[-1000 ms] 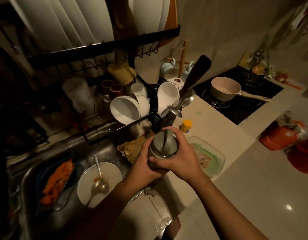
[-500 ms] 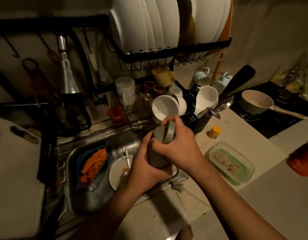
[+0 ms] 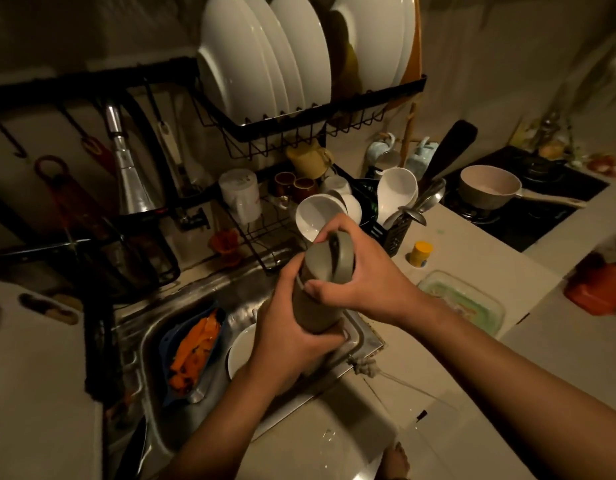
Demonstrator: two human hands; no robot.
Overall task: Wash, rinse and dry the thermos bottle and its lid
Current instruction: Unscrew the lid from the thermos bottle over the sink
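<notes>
Over the right end of the steel sink (image 3: 195, 327) the person holds the grey thermos bottle (image 3: 315, 306), tilted a little with its top leaning away from them. The left hand (image 3: 289, 337) is wrapped round the lower body of the bottle, fingers curled under it. The right hand (image 3: 362, 282) is closed over the top, thumb and fingers gripping the lid (image 3: 334, 259), which sits on the bottle with its loop handle standing up between the fingers. Down in the sink lies a white plate (image 3: 240, 351), partly hidden by the left forearm, and beside it a blue dish (image 3: 171, 337) with orange pieces in it. Behind the bottle a black dish rack (image 3: 299, 126) holds a row of large white plates (image 3: 258, 60) above, with white bowls (image 3: 317, 216) and mugs on the lower tier. To the right, on the pale worktop (image 3: 472, 258), stand a small yellow-capped bottle (image 3: 420, 252) and a clear glass dish (image 3: 465, 303). Farther right a pale saucepan (image 3: 486, 190) sits on the dark hob (image 3: 528, 209). At the right edge is something orange, too blurred to tell.
</notes>
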